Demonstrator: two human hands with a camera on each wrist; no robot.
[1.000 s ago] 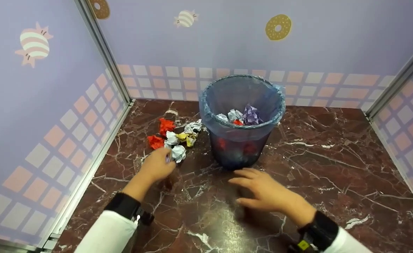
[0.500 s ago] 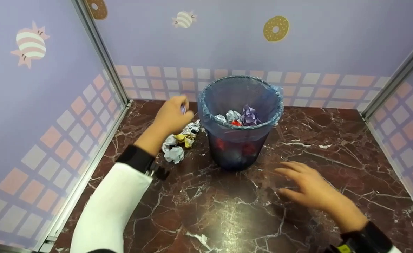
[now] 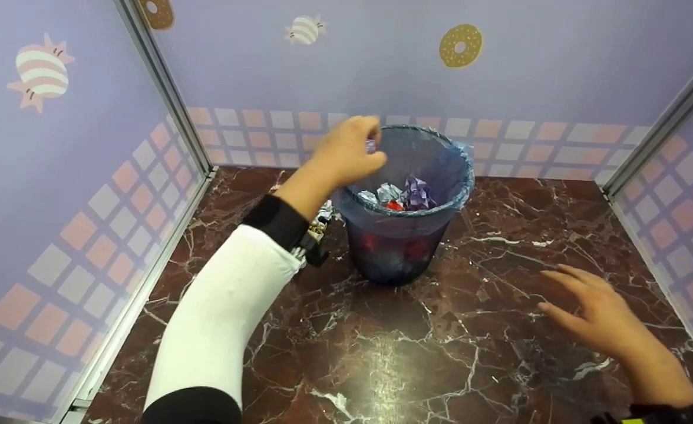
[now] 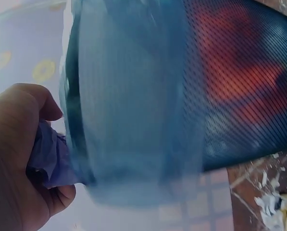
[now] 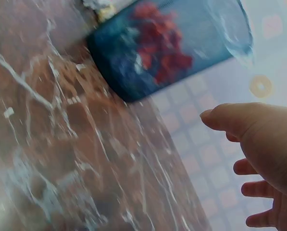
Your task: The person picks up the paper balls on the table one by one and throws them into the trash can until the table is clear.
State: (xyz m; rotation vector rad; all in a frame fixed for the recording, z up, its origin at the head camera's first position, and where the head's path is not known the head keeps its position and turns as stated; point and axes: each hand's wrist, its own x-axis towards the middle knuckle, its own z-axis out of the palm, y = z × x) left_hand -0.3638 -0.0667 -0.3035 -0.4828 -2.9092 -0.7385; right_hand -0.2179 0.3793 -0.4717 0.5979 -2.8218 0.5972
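Note:
My left hand [image 3: 349, 150] grips a crumpled ball of purple paper [image 4: 52, 156] at the left rim of a dark mesh trash bin [image 3: 396, 253]. A blue plastic bag lines the bin and folds over its rim. Inside lie crumpled papers: a purple one [image 3: 418, 194], white ones [image 3: 389, 192] and a red one [image 3: 394, 205]. Over the tabletop to the right of the bin, my right hand [image 3: 600, 309] has its fingers spread and holds nothing.
Beside the bin's left side lie white and yellow crumpled papers [image 3: 321, 221], mostly hidden by my left forearm. The dark red marbled tabletop [image 3: 393, 353] is bordered by patterned wall panels [image 3: 252, 65].
My left hand has carried the purple paper from the loose pile up and right to the bin's rim. My right hand has moved right, away from the bin.

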